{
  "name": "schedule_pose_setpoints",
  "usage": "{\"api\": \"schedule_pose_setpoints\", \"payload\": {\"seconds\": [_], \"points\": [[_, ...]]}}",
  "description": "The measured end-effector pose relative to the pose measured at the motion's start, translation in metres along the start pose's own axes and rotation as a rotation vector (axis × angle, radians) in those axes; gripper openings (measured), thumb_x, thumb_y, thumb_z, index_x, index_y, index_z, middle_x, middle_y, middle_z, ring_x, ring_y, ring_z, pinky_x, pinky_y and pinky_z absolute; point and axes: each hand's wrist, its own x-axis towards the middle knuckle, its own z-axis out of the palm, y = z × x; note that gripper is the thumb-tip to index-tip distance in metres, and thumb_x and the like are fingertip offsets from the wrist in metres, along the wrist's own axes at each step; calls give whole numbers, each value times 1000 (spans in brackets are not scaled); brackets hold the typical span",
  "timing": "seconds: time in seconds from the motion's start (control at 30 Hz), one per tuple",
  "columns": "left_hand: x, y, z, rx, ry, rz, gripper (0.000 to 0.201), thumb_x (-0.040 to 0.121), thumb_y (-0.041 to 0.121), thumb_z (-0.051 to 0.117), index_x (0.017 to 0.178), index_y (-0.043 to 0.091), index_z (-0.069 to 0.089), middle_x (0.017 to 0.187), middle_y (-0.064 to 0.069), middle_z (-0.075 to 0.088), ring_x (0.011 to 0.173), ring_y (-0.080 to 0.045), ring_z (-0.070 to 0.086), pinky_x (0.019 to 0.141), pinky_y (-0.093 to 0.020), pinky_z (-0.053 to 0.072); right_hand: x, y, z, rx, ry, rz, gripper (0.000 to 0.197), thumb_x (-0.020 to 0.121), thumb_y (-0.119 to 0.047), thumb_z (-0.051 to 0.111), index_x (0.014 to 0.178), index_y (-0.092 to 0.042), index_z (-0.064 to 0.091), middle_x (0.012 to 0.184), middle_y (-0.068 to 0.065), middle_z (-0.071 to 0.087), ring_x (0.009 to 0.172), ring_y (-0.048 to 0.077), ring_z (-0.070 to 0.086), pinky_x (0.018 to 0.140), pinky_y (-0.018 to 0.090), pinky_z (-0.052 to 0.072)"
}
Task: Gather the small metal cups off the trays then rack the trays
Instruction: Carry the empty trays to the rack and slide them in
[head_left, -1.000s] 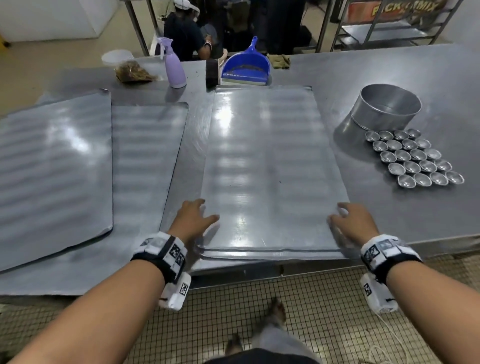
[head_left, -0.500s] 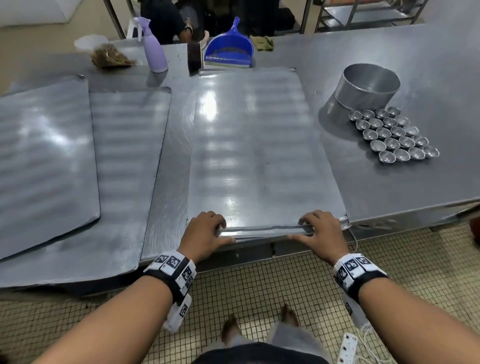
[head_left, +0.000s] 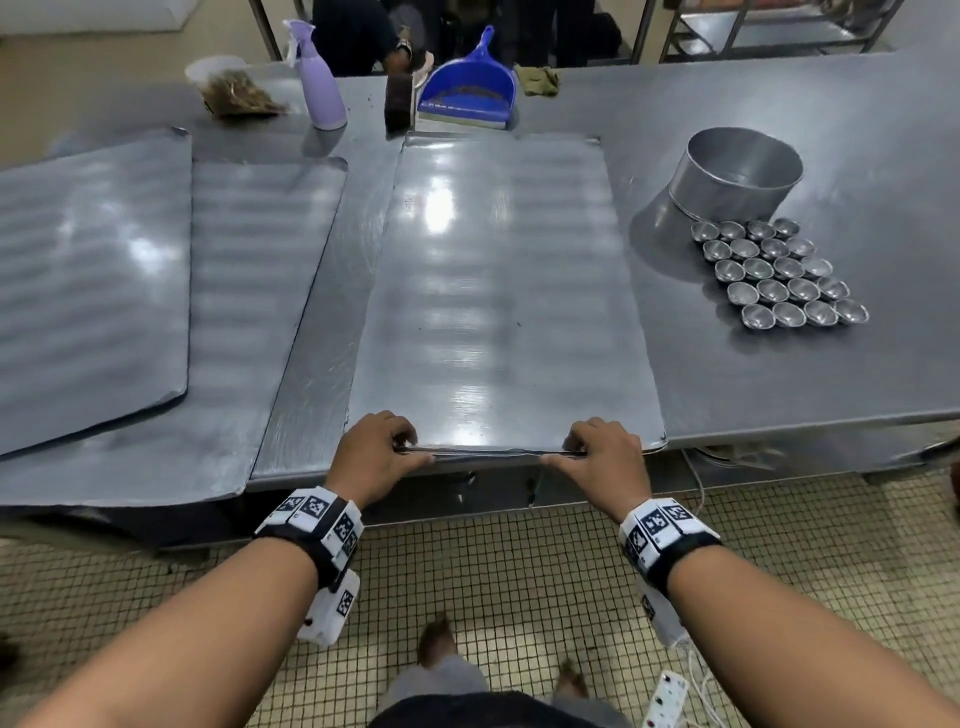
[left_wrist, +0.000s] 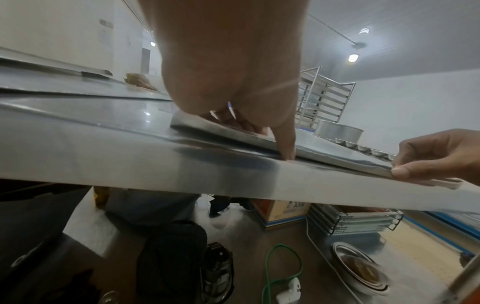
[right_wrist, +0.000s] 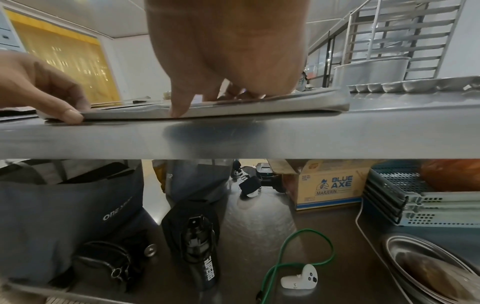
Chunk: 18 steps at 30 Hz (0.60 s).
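A stack of flat metal trays (head_left: 498, 291) lies lengthwise in the middle of the steel table (head_left: 857, 130), its near edge at the table's front edge. My left hand (head_left: 402, 449) and right hand (head_left: 574, 449) both grip that near edge, fingers curled on top and thumbs against the front. The left wrist view shows the left thumb (left_wrist: 285, 152) pressed to the tray rim (left_wrist: 337, 156); the right wrist view shows the right thumb (right_wrist: 179, 109) on the rim (right_wrist: 259, 107). Several small metal cups (head_left: 779, 275) sit in rows on the table to the right.
A round metal tin (head_left: 737, 176) stands behind the cups. Two more trays (head_left: 88, 280) overlap at the left. A purple spray bottle (head_left: 322, 83), blue dustpan (head_left: 467, 88) and a bag (head_left: 234, 88) line the far edge. A tray rack (right_wrist: 405, 41) stands beyond the table.
Both hands moved from lying flat at the tray's near corners to gripping its near edge, closer together. The view has drawn back from the table.
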Motion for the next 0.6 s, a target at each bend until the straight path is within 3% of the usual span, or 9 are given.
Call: {"api": "schedule_pose_setpoints", "payload": {"seconds": [0.2,0.3,0.43,0.5,0.6], "points": [[-37,26,20,-63,36,-101,38,71,63,77,86,30,65,85,15,60,82,-3,56,70,-24,48,-17,28,-15,23,-85,-48,38,75,-68,69,80,-33,54,80,-16,55,80,6,51,80,31,42],[-57,39,28,-127,86,-175,36,73,64,75,84,30,66,79,14,66,76,-1,62,66,-21,49,-28,44,-28,58,-140,-22,39,74,-70,68,78,-32,57,78,-15,60,78,5,56,74,28,47],[-71,49,32,-252,102,-261,39,74,62,76,94,30,65,82,8,70,69,-7,68,68,-30,57,-33,70,-53,93,-192,17,40,77,-70,64,91,-33,61,85,-14,66,78,5,62,68,29,52],[-76,46,36,-250,198,-324,48,74,57,78,107,25,63,96,4,69,82,-13,68,78,-35,56,-26,89,-62,88,-115,43,41,80,-65,64,100,-30,61,96,-9,67,87,10,62,76,33,53],[-86,39,46,-272,278,-458,75,73,55,79,133,18,54,133,-6,52,115,-23,60,99,-42,51,-18,121,-68,-19,3,137,58,80,-63,63,124,-25,55,124,7,58,117,27,52,98,43,45]]}}
